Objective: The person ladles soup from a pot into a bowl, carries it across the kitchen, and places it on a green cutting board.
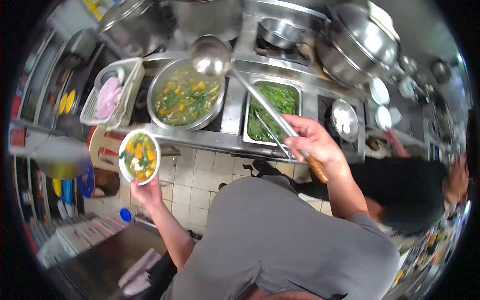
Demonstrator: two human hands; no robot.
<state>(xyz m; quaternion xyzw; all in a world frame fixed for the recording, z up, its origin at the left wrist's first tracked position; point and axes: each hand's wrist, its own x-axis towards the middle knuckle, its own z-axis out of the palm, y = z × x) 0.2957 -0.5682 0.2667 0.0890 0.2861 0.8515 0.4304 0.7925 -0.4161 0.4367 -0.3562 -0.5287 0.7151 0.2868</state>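
Observation:
My left hand [146,191] grips a white bowl [123,170] from below, filled with soup of orange chunks and green leaves. In my right hand [317,142] is a long-handled steel ladle [211,56] with a wooden grip end. The ladle's round head hangs over the upper right rim of a big steel pot [153,106] of the same kind of soup. Right of that pot, a rectangular steel pan [299,97] holds leafy greens, with the metal arms of tongs [270,129] lying across it beneath the ladle handle.
A white basket [131,95] with a pink cloth stands left of the pot. Large steel pots [357,45] line the back. A pan with white round items [345,119] sits on the right burner. Another person in dark clothing [400,190] works close at my right.

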